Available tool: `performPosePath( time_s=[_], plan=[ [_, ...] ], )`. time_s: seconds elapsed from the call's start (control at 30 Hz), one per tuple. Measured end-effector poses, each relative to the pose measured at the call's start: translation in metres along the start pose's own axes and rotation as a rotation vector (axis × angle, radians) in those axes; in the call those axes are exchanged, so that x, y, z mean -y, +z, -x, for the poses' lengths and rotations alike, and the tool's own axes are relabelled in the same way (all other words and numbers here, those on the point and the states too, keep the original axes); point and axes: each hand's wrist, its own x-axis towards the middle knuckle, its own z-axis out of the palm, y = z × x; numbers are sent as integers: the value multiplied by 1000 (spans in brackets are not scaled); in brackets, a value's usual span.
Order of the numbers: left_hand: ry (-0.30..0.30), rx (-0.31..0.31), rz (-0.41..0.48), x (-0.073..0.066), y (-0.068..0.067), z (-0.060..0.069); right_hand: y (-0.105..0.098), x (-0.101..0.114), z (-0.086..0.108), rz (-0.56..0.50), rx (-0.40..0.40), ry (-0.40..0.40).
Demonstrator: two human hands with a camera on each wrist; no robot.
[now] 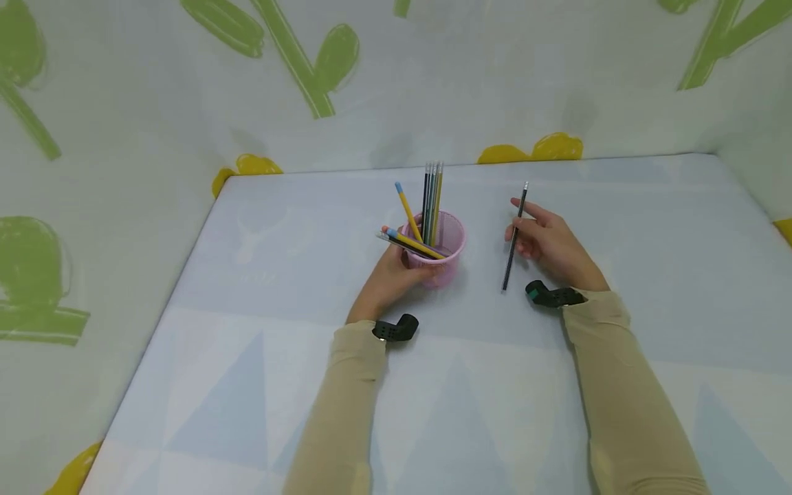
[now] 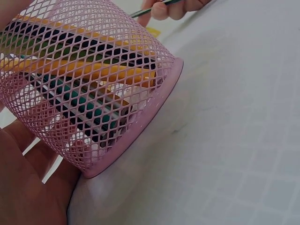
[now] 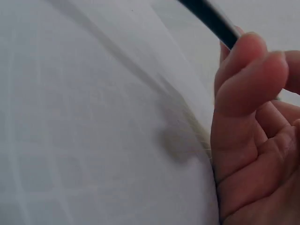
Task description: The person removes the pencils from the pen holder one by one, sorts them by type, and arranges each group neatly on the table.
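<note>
A pink mesh pencil cup [image 1: 454, 237] stands near the middle of the table, and my left hand [image 1: 394, 278] grips it round its left side. Several pencils lean in it; through the mesh in the left wrist view, yellow and dark pencils [image 2: 101, 75] slant across the inside of the cup [image 2: 164, 89]. To the right of the cup, my right hand [image 1: 547, 244] pinches a dark pencil [image 1: 513, 247] between thumb and fingers, above the table. In the right wrist view only part of that pencil [image 3: 211, 21] shows beside the fingertips.
A pale cloth with light blue triangles covers the table [image 1: 223, 275]. Behind it and to the left rises a whitish wall [image 1: 155, 82] with painted green leaves and yellow shapes. Each wrist wears a black camera strap [image 1: 396, 328].
</note>
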Motion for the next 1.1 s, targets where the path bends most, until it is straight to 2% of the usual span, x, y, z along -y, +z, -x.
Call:
performPosePath(
  time_s=[0.13,0.23,0.47,0.63,0.7,0.9,1.1],
  plan=[
    [4,6,-7,-2,4,-1,-2,0,0,229,-33,26],
    [-10,6,10,-3,6,1,-1,-2,0,323,-43,56],
    [14,17,31,-4,8,2,4,-4,-1,472,-85,108],
    [-5,43,34,-1,9,2,4,-7,0,543,-102,118],
    [-5,48,26,-1,8,2,5,-7,0,544,-106,119],
    [27,6,-8,-1,2,0,12,-6,-5,478,-128,89],
    [25,13,19,-5,0,2,18,-8,-2,434,-145,40]
  ],
)
